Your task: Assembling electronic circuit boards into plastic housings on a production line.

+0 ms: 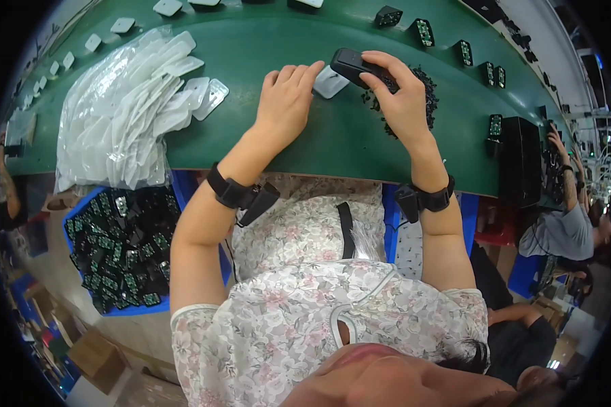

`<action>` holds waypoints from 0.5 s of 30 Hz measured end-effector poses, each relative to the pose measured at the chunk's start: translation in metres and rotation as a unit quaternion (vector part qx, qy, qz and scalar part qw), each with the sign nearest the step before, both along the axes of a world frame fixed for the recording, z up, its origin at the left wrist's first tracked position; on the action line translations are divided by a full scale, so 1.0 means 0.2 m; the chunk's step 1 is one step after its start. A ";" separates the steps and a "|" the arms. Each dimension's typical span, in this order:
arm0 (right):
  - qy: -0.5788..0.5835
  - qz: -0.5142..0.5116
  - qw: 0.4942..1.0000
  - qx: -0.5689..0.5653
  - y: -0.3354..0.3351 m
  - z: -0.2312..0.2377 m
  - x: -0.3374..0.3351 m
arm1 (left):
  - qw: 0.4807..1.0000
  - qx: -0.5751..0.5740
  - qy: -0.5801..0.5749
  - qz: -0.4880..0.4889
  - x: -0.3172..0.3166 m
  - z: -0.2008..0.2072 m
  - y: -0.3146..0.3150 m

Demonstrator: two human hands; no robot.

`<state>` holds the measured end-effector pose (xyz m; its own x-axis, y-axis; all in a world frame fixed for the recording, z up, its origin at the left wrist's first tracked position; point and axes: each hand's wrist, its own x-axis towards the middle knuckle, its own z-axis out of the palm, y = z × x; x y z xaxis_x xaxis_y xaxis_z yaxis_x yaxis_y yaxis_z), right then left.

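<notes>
My right hand [402,95] grips a black plastic housing [349,63], thumb on one side and fingers on the other, tilted just above the green table [251,51]. Partly under the housing lies a white rounded cover plate [331,84]. Beside that plate's left edge is my left hand [285,102], back up, fingers slightly apart and nothing visible in them. Its fingertips are partly turned from view. A scattered pile of small black parts [424,102] spreads around and behind my right hand.
A plastic bag of white plates [115,122] covers the table's left side. Blue bins hold black pieces with green circuit boards [119,251]. Several board-fitted housings [423,32] line the far right, near a black box [519,159]. Co-workers [560,230] sit at the right.
</notes>
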<state>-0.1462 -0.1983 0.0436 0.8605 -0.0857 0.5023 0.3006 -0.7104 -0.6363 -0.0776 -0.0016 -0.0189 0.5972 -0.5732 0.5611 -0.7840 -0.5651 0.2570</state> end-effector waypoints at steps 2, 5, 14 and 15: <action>0.000 -0.002 1.000 -0.018 -0.04 -0.01 -0.02 | 0.998 -0.035 0.053 -0.021 0.00 0.01 0.00; -0.005 -0.032 0.999 0.016 -0.07 -0.03 0.00 | 0.997 -0.042 0.025 0.052 -0.04 0.06 -0.10; 0.059 0.037 0.997 0.024 -0.03 -0.04 -0.06 | 0.988 -0.041 0.109 -0.104 0.01 0.03 0.04; 0.064 0.047 0.997 0.002 0.00 -0.05 -0.06 | 0.981 -0.082 0.123 -0.128 0.00 0.02 0.07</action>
<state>-0.1581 -0.1987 0.0345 0.9219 -0.0044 0.3874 0.2813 -0.6799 -0.6772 -0.0773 0.0132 -0.0144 0.5741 -0.6361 0.5156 -0.7977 -0.2925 0.5274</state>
